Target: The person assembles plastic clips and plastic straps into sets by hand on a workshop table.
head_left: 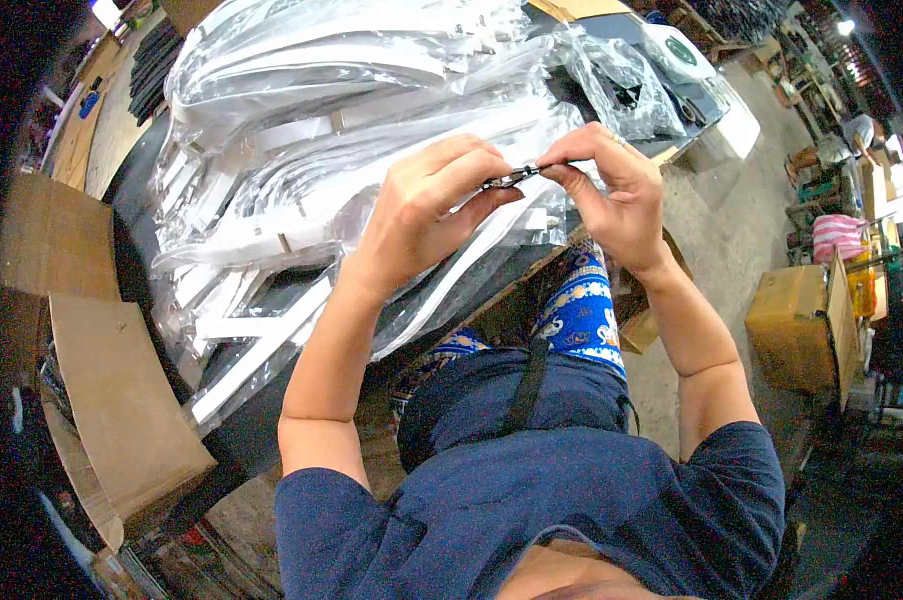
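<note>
Both hands meet over the pile of white strips, pinching one small dark metallic piece (pixel 511 179) between them. My left hand (pixel 421 205) is closed, its thumb and fingertips on the piece's left end. At the other end, my right hand (pixel 611 190) pinches with thumb and forefinger. The piece is too small for me to name its kind. Below and behind the hands lie long white strips (pixel 321 190) in clear plastic bags, heaped on a dark-covered surface (pixel 256 425). Some strips carry small metal-looking bits.
Crumpled clear bags (pixel 621 85) and dark-handled scissors (pixel 689 110) lie at the heap's right. Opened cardboard (pixel 121 400) stands on the left. A cardboard box (pixel 791 325) sits on the concrete floor at right, near a pink striped bag (pixel 836 238). Another person (pixel 856 135) is farther back.
</note>
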Motion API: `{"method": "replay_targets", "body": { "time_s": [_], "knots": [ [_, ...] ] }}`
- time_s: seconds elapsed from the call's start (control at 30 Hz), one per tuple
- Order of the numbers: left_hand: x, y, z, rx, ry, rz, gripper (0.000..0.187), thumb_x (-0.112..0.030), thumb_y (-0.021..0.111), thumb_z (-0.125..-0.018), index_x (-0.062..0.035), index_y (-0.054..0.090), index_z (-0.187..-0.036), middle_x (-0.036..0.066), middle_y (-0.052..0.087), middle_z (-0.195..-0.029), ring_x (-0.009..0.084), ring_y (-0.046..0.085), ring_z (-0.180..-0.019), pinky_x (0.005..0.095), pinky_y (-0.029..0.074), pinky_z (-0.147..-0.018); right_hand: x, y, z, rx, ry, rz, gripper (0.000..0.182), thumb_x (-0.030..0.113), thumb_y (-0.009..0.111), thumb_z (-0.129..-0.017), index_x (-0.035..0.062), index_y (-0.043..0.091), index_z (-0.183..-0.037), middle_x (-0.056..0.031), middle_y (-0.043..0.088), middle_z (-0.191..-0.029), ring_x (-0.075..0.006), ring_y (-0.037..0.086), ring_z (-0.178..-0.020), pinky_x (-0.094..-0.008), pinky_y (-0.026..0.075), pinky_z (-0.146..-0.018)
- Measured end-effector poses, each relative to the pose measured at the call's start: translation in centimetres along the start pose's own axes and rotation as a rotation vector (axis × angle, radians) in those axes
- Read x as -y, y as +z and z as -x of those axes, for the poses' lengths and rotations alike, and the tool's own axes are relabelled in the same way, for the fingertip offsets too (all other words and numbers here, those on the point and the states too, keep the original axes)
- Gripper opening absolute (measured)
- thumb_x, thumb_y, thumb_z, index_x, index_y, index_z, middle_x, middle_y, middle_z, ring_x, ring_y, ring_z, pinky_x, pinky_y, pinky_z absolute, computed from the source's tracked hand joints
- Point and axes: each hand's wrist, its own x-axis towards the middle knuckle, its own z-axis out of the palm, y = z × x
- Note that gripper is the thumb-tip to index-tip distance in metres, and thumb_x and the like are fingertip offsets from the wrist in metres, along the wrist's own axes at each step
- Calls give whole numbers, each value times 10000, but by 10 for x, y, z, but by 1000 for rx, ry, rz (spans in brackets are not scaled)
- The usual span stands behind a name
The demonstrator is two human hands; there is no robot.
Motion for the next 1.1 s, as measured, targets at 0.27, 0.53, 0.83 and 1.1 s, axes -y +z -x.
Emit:
{"method": "replay_targets", "body": {
  "time_s": [0.27,0.53,0.83,1.1],
  "knots": [
    [-7,-7,-4,-30,-86,-63,263,-59,799,-636,-54,658,-858,80,669,-848,212,650,-774,299,503,-677,2,4,-3,-26,-52,17,154,-53,671,-720,33,654,-847,-92,640,-805,-219,626,-755,-303,480,-672],
    [-13,-4,-6,-78,-371,184,191,60,696,-735,2,622,-902,83,646,-859,142,625,-813,260,488,-737,3,13,-9,-95,-19,-123,182,-42,716,-702,31,645,-853,-93,642,-811,-228,620,-775,-309,477,-695],
    [-9,-10,-6,-42,-338,227,188,84,657,-753,25,610,-925,99,637,-889,141,615,-828,252,491,-766,9,24,-14,-167,-2,-144,159,-22,710,-709,31,619,-827,-89,623,-802,-241,600,-786,-315,467,-698],
    [-6,-11,-4,-89,-321,203,204,28,700,-732,10,639,-925,104,669,-875,163,671,-812,266,532,-731,9,16,-22,43,33,-133,187,-18,680,-692,8,585,-852,-142,589,-803,-282,610,-776,-349,469,-680]
  ]
}}
